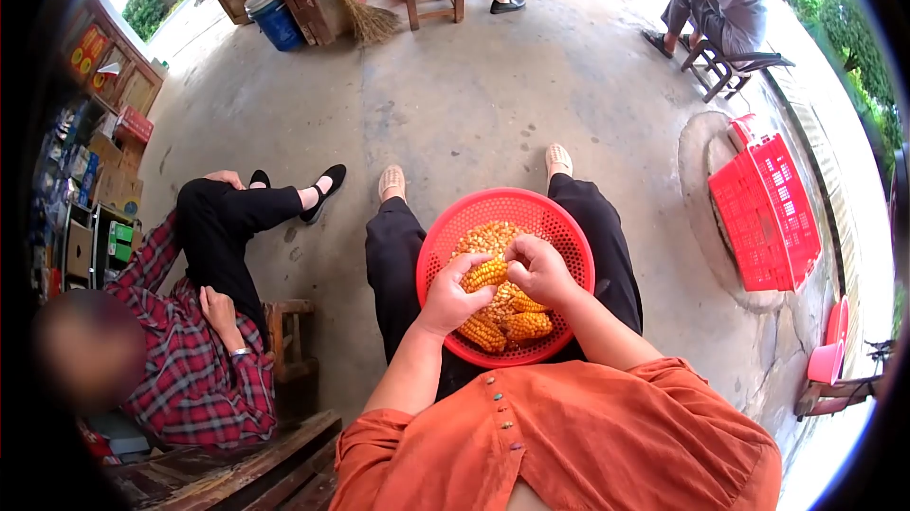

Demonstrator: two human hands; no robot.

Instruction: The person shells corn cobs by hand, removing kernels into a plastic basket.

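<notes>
A yellow corn cob (486, 273) is gripped in my left hand (457, 297), its fingers and thumb wrapped round it. Close by its right end is my right hand (540, 271), fingers curled in and pressed together; whether they pinch kernels or touch the cob is hidden. Both hands are over a red perforated plastic basket (431, 247) resting on my lap. Loose corn kernels (490, 233) lie in its far part. More cobs, including one corn cob (527, 325) at the near side, rest on the kernels below my hands.
On my left sits a person in a plaid shirt (194, 359). A red crate (768, 212) stands to the right, with a pink basin (826, 362) nearer. Farther off are a blue bucket (275, 18), a broom (355, 9) and a seated person in grey (737, 9).
</notes>
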